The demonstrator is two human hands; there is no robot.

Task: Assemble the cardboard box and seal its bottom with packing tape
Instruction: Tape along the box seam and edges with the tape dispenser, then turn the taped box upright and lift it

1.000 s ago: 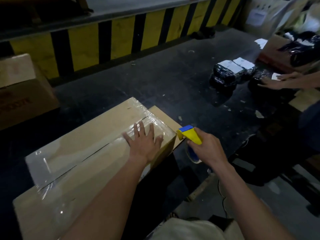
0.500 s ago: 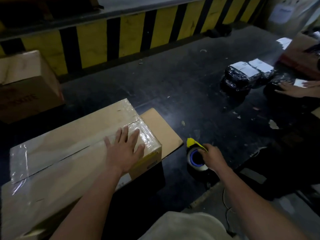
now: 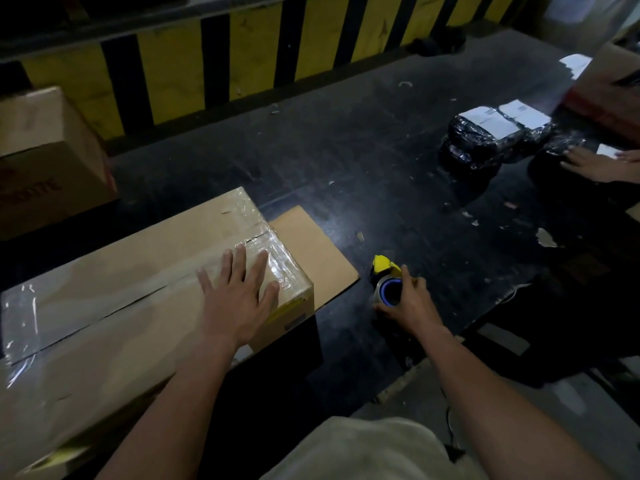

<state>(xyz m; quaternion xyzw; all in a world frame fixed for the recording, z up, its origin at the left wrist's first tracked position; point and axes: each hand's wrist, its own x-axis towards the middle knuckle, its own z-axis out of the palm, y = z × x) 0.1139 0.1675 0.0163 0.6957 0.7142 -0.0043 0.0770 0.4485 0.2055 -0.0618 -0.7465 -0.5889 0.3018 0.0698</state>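
A brown cardboard box (image 3: pixel 114 306) lies on the dark table at the left, its upper face covered by clear packing tape along the centre seam. My left hand (image 3: pixel 239 299) rests flat with fingers spread on the box's right end. A loose flap (image 3: pixel 311 251) sticks out flat from that end onto the table. To the right of the box, the yellow tape dispenser (image 3: pixel 384 271) with a blue-cored roll stands on the table. My right hand (image 3: pixel 408 303) wraps around the roll from the near side.
Another brown box (image 3: pixel 45 161) stands at the far left. Black wrapped parcels (image 3: pixel 491 136) with white labels lie at the right, where another person's hand (image 3: pixel 588 164) rests. A yellow-and-black striped barrier (image 3: pixel 242 57) runs along the back. Paper scraps dot the dark table (image 3: pixel 363 161).
My right hand carried the tape dispenser away from the box's end and lowered it onto the table. My left hand stayed pressed on the box.
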